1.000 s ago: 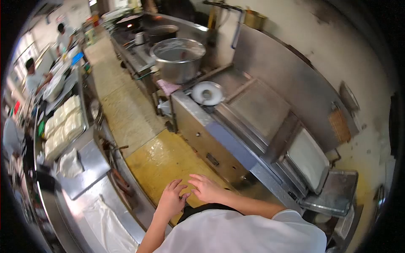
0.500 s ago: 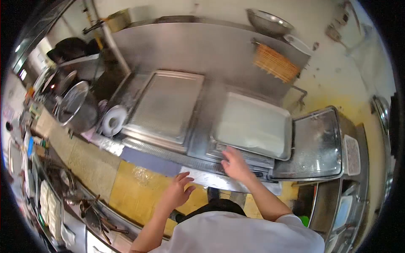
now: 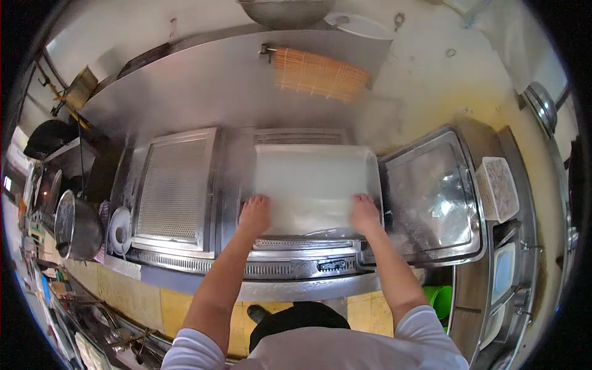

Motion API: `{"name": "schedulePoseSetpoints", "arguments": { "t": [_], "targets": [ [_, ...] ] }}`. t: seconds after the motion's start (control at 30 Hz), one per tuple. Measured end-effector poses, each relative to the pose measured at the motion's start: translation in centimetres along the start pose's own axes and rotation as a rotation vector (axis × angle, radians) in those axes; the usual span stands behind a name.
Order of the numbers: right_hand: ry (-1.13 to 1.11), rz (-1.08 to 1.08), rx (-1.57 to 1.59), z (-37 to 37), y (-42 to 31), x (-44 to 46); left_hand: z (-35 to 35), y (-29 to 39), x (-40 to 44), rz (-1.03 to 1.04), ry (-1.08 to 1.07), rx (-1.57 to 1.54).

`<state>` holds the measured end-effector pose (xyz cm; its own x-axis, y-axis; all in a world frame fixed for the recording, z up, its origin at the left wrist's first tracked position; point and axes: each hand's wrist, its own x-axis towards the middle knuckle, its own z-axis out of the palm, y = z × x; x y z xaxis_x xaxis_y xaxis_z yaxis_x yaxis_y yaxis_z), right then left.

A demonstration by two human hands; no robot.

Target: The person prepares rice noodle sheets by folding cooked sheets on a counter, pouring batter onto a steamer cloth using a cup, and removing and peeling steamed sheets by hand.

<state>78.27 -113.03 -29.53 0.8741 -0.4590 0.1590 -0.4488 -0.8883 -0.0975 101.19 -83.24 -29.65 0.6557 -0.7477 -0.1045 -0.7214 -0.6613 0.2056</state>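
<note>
A shallow metal tray [image 3: 376, 179] sits over a perforated steamer plate, holding a smooth, glossy white layer [image 3: 311, 172]. My left hand [image 3: 255, 214] is closed at the tray's near left side. On the opposite side, my right hand [image 3: 365, 214] grips near the front right corner, its fingers curled over the edge. Some fingertips of both hands are hidden. Near the front edge the white layer looks wet and shiny.
Left of the tray lies another perforated plate [image 3: 174, 185]. A larger shiny tray [image 3: 431, 197] leans at the right, beside a white basket [image 3: 498, 188]. A metal pot [image 3: 77, 228] and a white dish [image 3: 120, 229] stand far left. A bamboo mat [image 3: 320, 74] hangs behind.
Both hands have moved forward from in front of the counter onto the tray's sides and closed there. The view has turned right, and the tray now sits straighter.
</note>
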Motion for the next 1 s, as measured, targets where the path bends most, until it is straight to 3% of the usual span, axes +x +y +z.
{"name": "schedulePoseSetpoints", "arguments": {
  "t": [0.07, 0.2, 0.3, 0.4, 0.5, 0.6, 0.77, 0.87, 0.97, 1.0],
  "targets": [
    [-0.230, 0.059, 0.074, 0.1, 0.7, 1.3, 0.3, -0.3, 1.2, 0.000, -0.166, 0.121],
    [-0.301, 0.045, 0.024, 0.2, 1.1, 0.9, -1.7, 0.2, 0.2, -0.039, -0.280, 0.058],
    [-0.233, 0.039, 0.068, -0.2, 1.3, -0.4, -1.3, 0.4, -1.0, 0.088, 0.053, -0.072],
    [-0.121, 0.019, 0.123, -0.4, 1.2, -1.0, -1.4, 1.4, -0.4, 0.200, 0.212, -0.070],
    [-0.131, 0.014, 0.135, -1.0, 1.1, -1.1, 0.2, 1.2, 1.4, 0.152, 0.183, 0.028],
    [-0.107, -0.006, 0.135, -1.5, 0.6, -1.6, -0.6, 1.4, 2.4, 0.103, -0.014, 0.105],
    [-0.141, -0.057, 0.128, -2.5, 0.8, -2.3, -2.0, 0.8, 1.3, 0.103, -0.057, 0.113],
    [-0.272, -0.051, 0.106, -3.4, 0.6, -3.3, -4.1, 1.7, -0.6, 0.104, -0.192, 0.138],
    [-0.552, 0.061, 0.211, -6.3, 0.6, -3.6, -6.4, 2.7, -2.1, 0.102, -0.356, 0.136],
    [-0.531, 0.082, 0.211, -7.6, 0.4, -2.9, -6.8, 2.8, -2.3, 0.102, -0.413, 0.124]
  ]
}}
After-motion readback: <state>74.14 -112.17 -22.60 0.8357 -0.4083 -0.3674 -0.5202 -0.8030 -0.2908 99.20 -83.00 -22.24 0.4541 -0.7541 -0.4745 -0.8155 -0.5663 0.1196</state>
